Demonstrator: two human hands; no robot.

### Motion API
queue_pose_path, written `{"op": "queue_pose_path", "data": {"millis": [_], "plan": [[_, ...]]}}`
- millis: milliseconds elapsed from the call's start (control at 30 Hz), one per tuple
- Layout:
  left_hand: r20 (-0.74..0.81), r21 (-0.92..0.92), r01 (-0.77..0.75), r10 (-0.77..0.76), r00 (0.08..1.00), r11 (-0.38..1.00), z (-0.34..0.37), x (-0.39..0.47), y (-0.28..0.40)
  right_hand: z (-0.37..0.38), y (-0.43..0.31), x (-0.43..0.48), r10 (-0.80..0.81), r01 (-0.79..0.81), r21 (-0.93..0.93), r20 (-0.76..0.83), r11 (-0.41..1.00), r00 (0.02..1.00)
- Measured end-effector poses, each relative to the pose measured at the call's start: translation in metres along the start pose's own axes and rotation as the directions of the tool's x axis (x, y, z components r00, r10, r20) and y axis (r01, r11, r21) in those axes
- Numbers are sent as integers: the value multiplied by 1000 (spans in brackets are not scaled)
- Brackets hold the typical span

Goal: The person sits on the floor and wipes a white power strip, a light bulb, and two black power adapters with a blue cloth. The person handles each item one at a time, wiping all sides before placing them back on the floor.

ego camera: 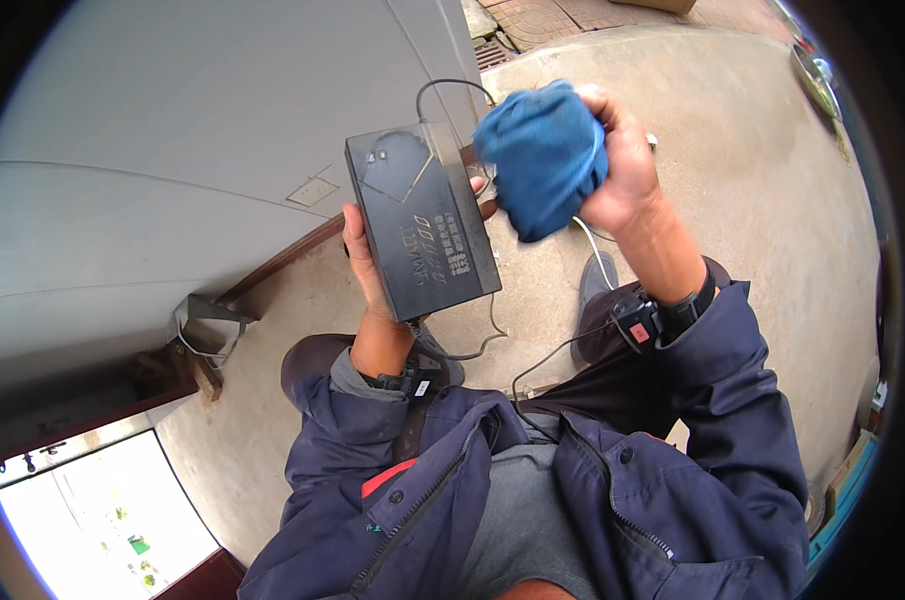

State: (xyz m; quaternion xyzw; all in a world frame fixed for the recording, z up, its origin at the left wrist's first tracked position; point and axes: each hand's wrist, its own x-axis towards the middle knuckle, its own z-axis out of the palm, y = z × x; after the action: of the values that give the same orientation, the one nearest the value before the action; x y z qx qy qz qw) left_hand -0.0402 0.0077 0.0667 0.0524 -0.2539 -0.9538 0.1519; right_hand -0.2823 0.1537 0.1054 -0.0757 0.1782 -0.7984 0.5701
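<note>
A black, box-shaped battery charger [415, 247] lies across the palm of my left hand [362, 255], its broad printed face turned up. Dust dulls part of that face, and writing runs along its lower half. One dark cable [452, 81] loops out of the charger's top end and another cord [460, 355] leaves the bottom end. Just right of the charger, my right hand [625, 165] grips a bunched blue cloth [550, 161]. The cloth is slightly blurred and seems apart from the charger; the fingers behind it are hidden.
A grey wall [197, 150] with a wall socket [312, 191] rises on the left. Below it stands a bag-like container [209, 330] beside a wooden piece [206, 377]. A white cable [591, 247] hangs near my shoe [599, 281] over the concrete floor [752, 187]. A round pan-like object [814, 79] sits far right.
</note>
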Motion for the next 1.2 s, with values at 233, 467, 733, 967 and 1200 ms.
{"op": "queue_pose_path", "data": {"millis": [233,467,733,967,1200], "plan": [[27,-72,-142,144,989,987,-22,-4,5,15,65,-3,101,-195,-267,-327,944,940],[-198,75,-166,178,964,983,-18,-9,9,16,66,-20,270,-335,-419,-209,844,940],[-219,161,-87,122,968,983,-20,-5,8,23,40,-8,-312,91,-826,-107,557,944],[-105,-67,-57,50,993,996,-10,-1,3,33,87,-42,-208,500,-766,609,-404,765],[-164,78,85,-71,984,993,-4,-10,-5,15,62,0,-430,318,-890,440,-326,789]]}}
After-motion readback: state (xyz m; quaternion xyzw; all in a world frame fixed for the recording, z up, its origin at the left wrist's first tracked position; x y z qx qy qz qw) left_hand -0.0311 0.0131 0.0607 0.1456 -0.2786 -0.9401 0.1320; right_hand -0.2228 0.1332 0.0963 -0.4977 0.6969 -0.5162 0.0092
